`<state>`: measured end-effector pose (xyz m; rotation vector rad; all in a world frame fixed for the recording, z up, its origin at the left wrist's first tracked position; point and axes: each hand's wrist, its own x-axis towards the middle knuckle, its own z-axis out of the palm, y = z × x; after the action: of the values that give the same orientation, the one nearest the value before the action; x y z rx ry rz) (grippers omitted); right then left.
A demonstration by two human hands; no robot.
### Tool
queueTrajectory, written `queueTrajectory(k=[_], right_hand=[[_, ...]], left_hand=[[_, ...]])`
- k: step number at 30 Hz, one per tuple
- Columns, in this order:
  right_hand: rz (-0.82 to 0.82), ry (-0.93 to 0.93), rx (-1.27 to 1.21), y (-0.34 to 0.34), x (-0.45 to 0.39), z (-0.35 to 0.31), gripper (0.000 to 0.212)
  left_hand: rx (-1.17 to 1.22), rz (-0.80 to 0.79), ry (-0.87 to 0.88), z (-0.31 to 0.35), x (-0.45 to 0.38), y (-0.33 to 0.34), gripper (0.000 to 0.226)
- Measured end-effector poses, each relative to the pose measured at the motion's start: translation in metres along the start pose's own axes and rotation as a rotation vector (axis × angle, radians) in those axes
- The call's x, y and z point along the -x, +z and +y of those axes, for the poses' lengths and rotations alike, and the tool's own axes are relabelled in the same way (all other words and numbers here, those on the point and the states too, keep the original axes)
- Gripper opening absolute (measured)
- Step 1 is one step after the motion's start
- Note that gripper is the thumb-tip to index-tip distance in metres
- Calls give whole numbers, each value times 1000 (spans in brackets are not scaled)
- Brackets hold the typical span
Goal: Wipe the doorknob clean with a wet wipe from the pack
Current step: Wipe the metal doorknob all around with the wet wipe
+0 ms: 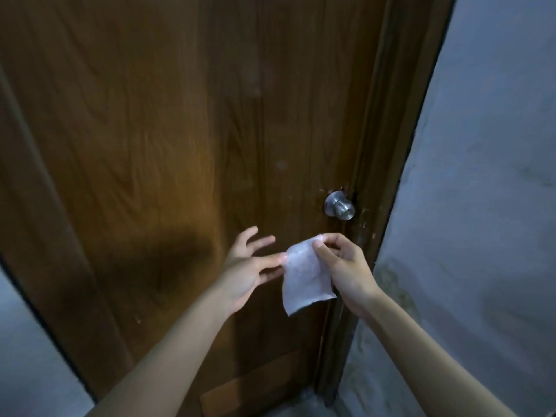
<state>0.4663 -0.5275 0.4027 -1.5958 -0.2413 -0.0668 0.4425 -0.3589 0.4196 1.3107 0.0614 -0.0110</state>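
A round silver doorknob sits on the right side of a brown wooden door. Below and left of the knob hangs a white wet wipe, partly unfolded. My right hand pinches its top right corner between thumb and fingers. My left hand holds the wipe's left edge with thumb and forefinger, its other fingers spread. Both hands are apart from the knob. The wipe pack is not in view.
The dark door frame runs just right of the knob. A pale, stained wall stands to the right, and another strip of wall shows at the lower left.
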Motion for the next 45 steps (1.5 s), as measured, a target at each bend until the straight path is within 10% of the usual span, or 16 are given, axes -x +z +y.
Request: queueTrajectory(k=[12, 26, 34, 45], right_hand=[[-25, -118, 107, -49, -106, -10, 22], [62, -223, 174, -74, -162, 23, 5], [-252, -185, -142, -99, -178, 16, 14], [13, -961, 920, -105, -162, 88, 42]], left_hand=[[-855, -271, 415, 27, -130, 38, 22], [-289, -272, 48, 2, -173, 56, 43], [-344, -70, -45, -1, -181, 78, 23], [-71, -50, -251, -12, -178, 106, 30]])
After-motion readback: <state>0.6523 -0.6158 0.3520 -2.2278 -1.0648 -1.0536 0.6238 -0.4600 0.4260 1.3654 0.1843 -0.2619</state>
